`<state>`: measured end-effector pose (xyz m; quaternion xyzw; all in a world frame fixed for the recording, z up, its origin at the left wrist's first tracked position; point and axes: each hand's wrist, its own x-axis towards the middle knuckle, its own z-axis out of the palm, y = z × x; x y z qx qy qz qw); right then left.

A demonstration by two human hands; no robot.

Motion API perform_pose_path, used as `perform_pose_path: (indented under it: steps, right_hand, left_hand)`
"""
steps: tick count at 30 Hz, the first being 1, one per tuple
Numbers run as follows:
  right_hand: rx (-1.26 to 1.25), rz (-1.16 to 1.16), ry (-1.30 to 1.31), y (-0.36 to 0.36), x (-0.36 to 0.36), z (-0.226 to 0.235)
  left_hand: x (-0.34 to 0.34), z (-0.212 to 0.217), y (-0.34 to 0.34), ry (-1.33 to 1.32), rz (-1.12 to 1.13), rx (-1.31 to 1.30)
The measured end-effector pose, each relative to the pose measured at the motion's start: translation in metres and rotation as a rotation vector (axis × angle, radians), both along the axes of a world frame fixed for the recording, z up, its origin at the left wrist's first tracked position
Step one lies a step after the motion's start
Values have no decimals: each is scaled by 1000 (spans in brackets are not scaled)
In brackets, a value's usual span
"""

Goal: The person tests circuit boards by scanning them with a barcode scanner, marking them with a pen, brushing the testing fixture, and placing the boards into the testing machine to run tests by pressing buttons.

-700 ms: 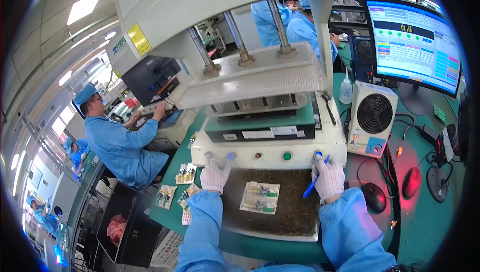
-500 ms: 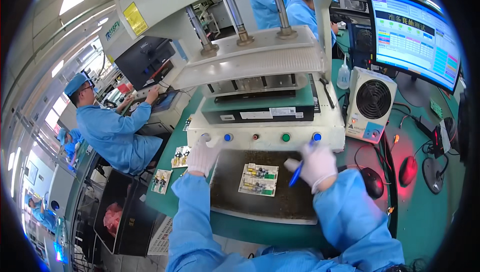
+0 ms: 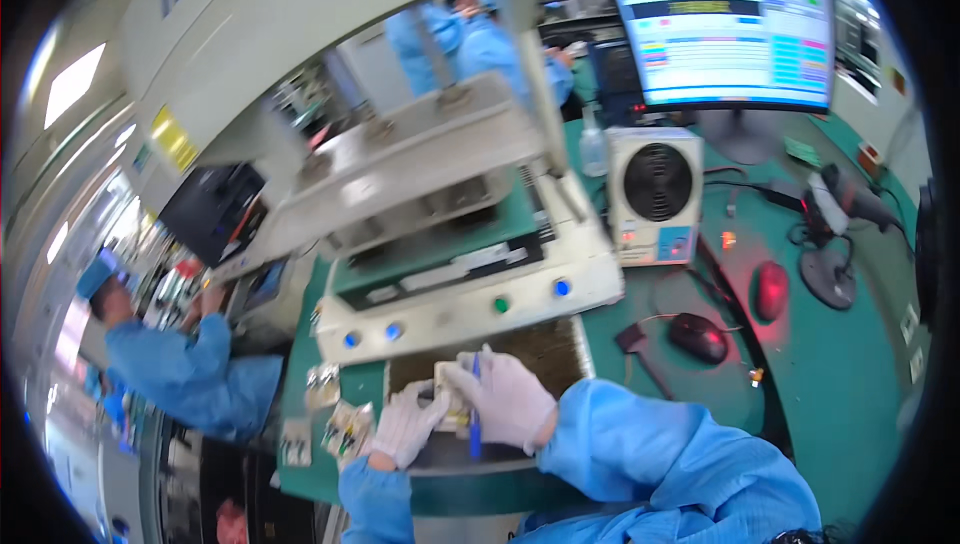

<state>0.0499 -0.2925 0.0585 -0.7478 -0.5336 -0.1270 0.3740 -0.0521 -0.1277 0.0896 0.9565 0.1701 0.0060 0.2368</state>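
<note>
In white gloves, my two hands meet over a dark flat plate in front of the press. My left hand is closed on the edge of a small pale circuit board, mostly covered by the fingers. From the other side, my right hand reaches over the same board, with a blue pen pointing down in its grip. Beside my left hand lies a circuit board with small parts; two more pale boards are close by, blurred.
A press with blue and green buttons stands behind the plate. To its right are a fan unit, a monitor, a black mouse, a red-lit mouse and cables. At left, a person in blue sits working.
My hands have come from either side of the plate together onto the circuit board. The pen stays in my right hand. The view has turned right and tilted, shifting the surroundings left.
</note>
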Motion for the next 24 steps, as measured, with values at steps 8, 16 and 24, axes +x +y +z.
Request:
perform_pose_path:
  steps: [8,16,24]
  right_hand:
    - [235,-565,-29,-177,12,43]
    - [649,-1016,-67,-335,-26,17]
    - [657,-1105,-12,-381,-41,-11]
  left_hand:
    - [137,31,-152,-629,-1215,-318]
    - [306,-26,-330,52,-1329,-916]
    - [331,-36,-363,-755,-1700,-367]
